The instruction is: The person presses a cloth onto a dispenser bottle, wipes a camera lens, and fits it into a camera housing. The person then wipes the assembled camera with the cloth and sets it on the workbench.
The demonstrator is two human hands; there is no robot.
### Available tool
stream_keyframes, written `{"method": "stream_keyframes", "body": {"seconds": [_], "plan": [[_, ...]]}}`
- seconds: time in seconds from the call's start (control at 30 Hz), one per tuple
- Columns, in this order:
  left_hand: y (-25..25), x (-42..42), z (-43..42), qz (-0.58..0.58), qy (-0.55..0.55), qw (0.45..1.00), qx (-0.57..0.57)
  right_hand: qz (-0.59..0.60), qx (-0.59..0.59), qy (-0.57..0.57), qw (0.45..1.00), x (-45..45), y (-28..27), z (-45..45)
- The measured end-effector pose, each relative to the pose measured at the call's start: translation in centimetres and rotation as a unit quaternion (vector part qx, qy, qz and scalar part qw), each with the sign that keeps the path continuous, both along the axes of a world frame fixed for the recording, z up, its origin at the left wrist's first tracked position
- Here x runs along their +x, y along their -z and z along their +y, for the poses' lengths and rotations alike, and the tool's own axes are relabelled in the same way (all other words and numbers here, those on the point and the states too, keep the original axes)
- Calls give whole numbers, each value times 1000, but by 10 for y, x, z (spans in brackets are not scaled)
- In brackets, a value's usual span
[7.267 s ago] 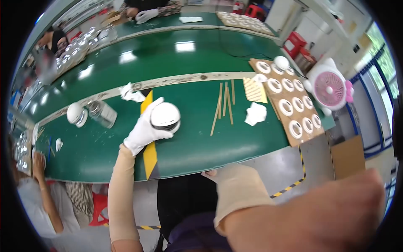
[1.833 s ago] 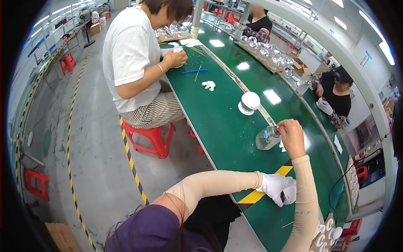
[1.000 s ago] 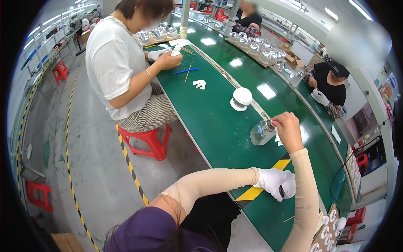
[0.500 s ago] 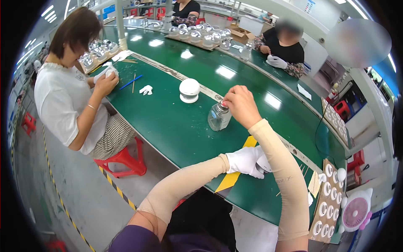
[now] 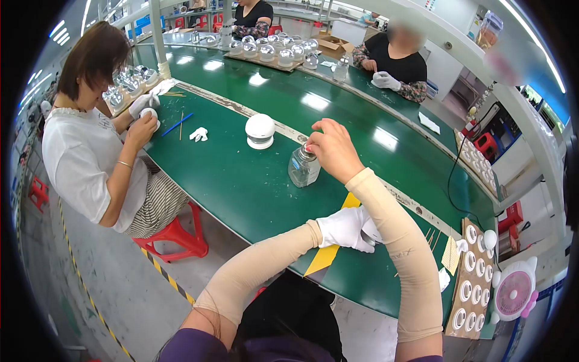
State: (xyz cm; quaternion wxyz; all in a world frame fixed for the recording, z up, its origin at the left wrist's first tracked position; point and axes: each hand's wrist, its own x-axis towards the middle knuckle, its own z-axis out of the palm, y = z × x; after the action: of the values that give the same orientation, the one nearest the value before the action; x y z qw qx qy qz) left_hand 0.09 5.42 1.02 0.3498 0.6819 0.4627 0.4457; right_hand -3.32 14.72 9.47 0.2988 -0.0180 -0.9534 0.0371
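Note:
In a white glove, my left hand grips a round white device, part of which my right forearm hides. Bare and closed, my right hand has its fingers at the top of a clear glass bottle that stands on the green table. The fingers pinch the bottle's neck or cap; which one I cannot tell. Beyond the bottle, to the left, another white round device stands upright. A yellow strip lies on the table beneath my left wrist.
On the left a seated person handles a white piece. Across the table sits another person near a tray of glass domes. To the right are a board of white rings, thin sticks and a pink-and-white fan.
The view has swung right since a second ago, bringing the ring board and fan further in. My right hand stays at the bottle's top, and my left hand still holds the white device.

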Motion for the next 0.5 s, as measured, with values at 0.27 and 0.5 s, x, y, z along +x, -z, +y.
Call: {"method": "stream_keyframes", "body": {"seconds": [0.27, 0.5], "plan": [[-3, 0, -3, 6, -12, 999, 32, -1, 1, 2, 1000, 1, 0, -2], [-12, -2, -5, 2, 15, 999, -31, 11, 0, 5, 1000, 1, 3, -3]]}}
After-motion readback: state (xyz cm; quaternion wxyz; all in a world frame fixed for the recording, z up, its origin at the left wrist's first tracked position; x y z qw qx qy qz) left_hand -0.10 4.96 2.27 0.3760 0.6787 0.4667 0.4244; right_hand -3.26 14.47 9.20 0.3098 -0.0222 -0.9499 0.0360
